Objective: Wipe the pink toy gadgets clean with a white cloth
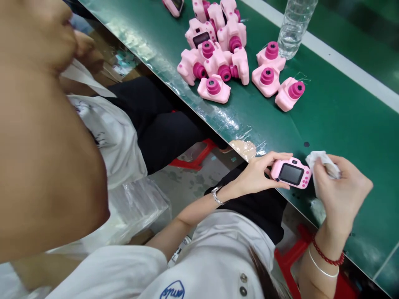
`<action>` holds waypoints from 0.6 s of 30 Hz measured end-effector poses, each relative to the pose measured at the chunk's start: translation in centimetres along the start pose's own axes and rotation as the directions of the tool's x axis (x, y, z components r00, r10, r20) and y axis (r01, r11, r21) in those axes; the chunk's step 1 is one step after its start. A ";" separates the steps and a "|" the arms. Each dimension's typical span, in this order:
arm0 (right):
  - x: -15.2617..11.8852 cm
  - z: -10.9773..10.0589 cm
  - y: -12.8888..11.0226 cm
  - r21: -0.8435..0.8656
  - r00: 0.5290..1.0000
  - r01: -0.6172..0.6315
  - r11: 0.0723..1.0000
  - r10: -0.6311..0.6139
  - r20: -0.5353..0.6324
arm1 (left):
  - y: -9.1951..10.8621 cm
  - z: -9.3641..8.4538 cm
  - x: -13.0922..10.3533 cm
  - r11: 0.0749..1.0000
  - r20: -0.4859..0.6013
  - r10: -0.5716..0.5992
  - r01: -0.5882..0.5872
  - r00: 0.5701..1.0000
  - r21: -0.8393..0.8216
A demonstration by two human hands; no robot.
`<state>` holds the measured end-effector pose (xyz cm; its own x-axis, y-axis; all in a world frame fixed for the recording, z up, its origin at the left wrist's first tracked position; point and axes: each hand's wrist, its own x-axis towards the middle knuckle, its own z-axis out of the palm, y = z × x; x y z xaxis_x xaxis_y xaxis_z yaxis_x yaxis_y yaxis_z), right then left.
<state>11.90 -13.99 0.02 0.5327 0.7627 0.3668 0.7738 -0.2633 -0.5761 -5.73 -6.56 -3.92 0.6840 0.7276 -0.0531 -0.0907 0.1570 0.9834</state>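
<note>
Holding a pink toy camera (pixel 291 173) at the green table's (pixel 343 120) near edge, my left hand (pixel 255 174) grips its end, screen up. My right hand (pixel 339 189) pinches a white cloth (pixel 321 162) beside it. Item: pile of pink cameras (pixel 224 54), top ones cropped. Item: water bottle (pixel 293 29), neck cut off. A blurred arm blocks the left.

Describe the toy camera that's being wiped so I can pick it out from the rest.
Start at the green table and follow its near edge toward the two hands. The camera is off the table, between the left hand and the right hand, which holds a white cloth. Unlike the pile of cameras by the bottle, its dark screen faces up.
</note>
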 end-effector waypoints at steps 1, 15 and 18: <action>0.1 -0.2 0.4 0.027 0.995 -0.083 0.996 0.085 -0.048 | 0.1 0.0 0.0 1.000 0.004 -0.007 0.007 1.000 -0.003; -1.4 1.6 -1.6 0.183 0.994 0.015 0.983 0.005 -0.112 | 0.3 0.0 0.2 0.999 -0.030 -0.035 0.035 0.999 0.003; -2.0 3.0 -1.6 0.269 0.996 0.069 0.961 -0.081 0.033 | 0.2 -0.1 0.1 0.998 -0.051 -0.069 0.069 0.996 0.010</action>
<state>8.56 -13.26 -1.97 0.4565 0.8008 0.3877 0.6880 -0.0414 -0.7246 -5.74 -6.34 -3.79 0.6506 0.7483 -0.1295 -0.0359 0.2006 0.9790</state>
